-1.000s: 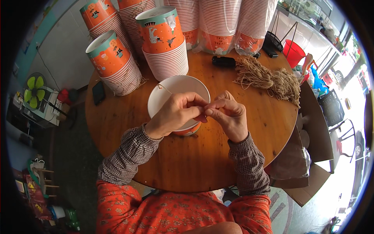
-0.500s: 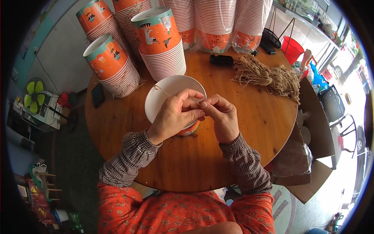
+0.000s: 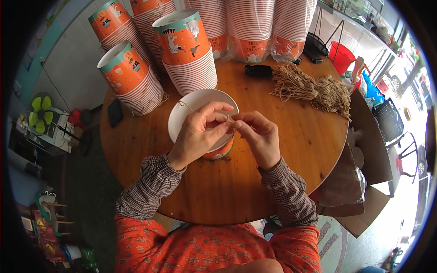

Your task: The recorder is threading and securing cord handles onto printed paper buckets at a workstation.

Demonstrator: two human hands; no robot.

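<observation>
A paper bucket (image 3: 178, 122), white inside and orange outside, stands on the table before me. A thin beige string (image 3: 186, 105) shows at its far left rim and runs down behind my fingers. Over the bucket's near right rim, my left hand (image 3: 195, 136) pinches the string between thumb and index finger, the other fingers loosely curled. My right hand (image 3: 260, 137) meets it there, thumb and index finger closed on the same string. A small bit of string stands up between the fingertips; how it is looped or knotted is too small to tell.
Stacks of orange-printed paper buckets (image 3: 189, 68) stand at the back left, and plastic-wrapped stacks (image 3: 250, 29) behind. A bundle of beige strings (image 3: 314, 88) lies at the right beside a black object (image 3: 258, 70). A dark phone (image 3: 114, 113) lies near the left edge of the round wooden table (image 3: 296, 150).
Both hands have shifted slightly; the left wrist moved a little left and the fingertips turned, so a bit of string now shows between them. The bucket moved slightly left.
</observation>
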